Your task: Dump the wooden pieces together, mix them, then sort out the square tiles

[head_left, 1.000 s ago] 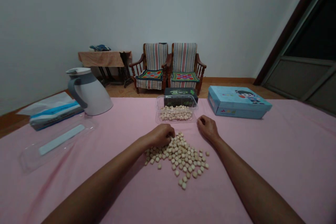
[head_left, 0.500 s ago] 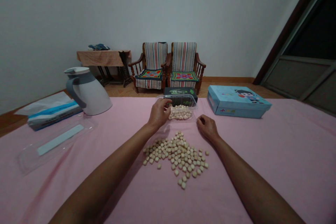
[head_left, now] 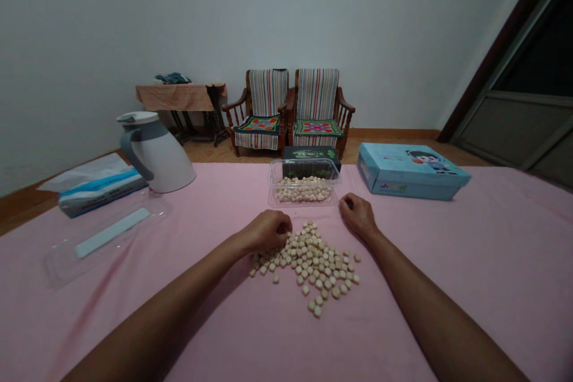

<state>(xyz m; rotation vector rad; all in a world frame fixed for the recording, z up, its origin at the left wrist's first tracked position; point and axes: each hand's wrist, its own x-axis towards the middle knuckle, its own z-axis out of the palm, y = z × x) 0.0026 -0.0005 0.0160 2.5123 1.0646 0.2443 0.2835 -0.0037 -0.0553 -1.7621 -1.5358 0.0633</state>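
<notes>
Has the left hand [head_left: 268, 231] at the upper left of a spread pile of small pale pieces [head_left: 316, 259], with fingers curled down and in toward them. Cannot tell about a pinch on any piece, with fingertips hidden from view. Rests the right hand [head_left: 358, 213] on the pink cloth [head_left: 224, 340], just beside the near right corner of a clear plastic box [head_left: 333, 196], with fingers loosely curled. Cannot tell about anything inside that curl. Shows more pale pieces [head_left: 303, 189] inside the clear box, just beyond the pile, and a few strays scattered along the pile's near edge. Includes a black box [head_left: 312, 154] directly behind the clear one and a light blue box [head_left: 412, 174] with a cartoon figure, farther right. To the left, near the cloth's far edge, includes a white and grey jug [head_left: 165, 161] close to a tissue packet [head_left: 105, 190]; nearer, a clear plastic lid [head_left: 107, 239] with a white strip, lying flat.
</notes>
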